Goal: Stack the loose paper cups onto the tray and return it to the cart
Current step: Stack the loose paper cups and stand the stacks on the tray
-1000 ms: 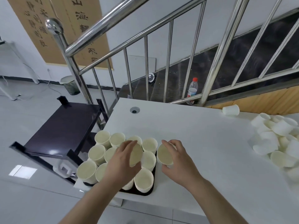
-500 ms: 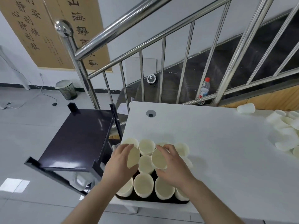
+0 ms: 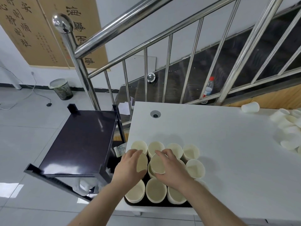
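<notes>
1. Head view, the room: stair railing [image 3: 146, 28] of polished steel crosses the upper half of the frame, with a scroll of calligraphy [image 3: 32, 30] on the wall at upper left and a waste bin [image 3: 61, 88] on the grey floor beneath it.

2. Head view, the surfaces: a white bench [image 3: 211, 136] fills the right and lower middle. Just beside its left edge stands the dark cart [image 3: 78, 141], its top shelf bare and glossy.

3. Head view, the task's things: the black tray [image 3: 156, 205] sits at the bench's near left corner, packed with upright paper cups [image 3: 156, 190], mouths up. More loose cups [image 3: 288, 126] lie heaped at the right edge of the frame, well apart from the tray, and a single cup [image 3: 250, 107] lies on its side further back.

4. Head view, the hands: the left hand [image 3: 130, 167] holds a cup [image 3: 142, 161] tilted on edge, fingers curled round it. The right hand [image 3: 171, 167] grips another cup [image 3: 157, 162], mouth turned toward the camera. Both hover over the tray's middle, almost touching.

5. The relation that counts: each held cup lies directly above the standing ones, so I judge the coming move is straight down, axis brought upright to nest. The cart lies to the left, nearer the left hand.
</notes>
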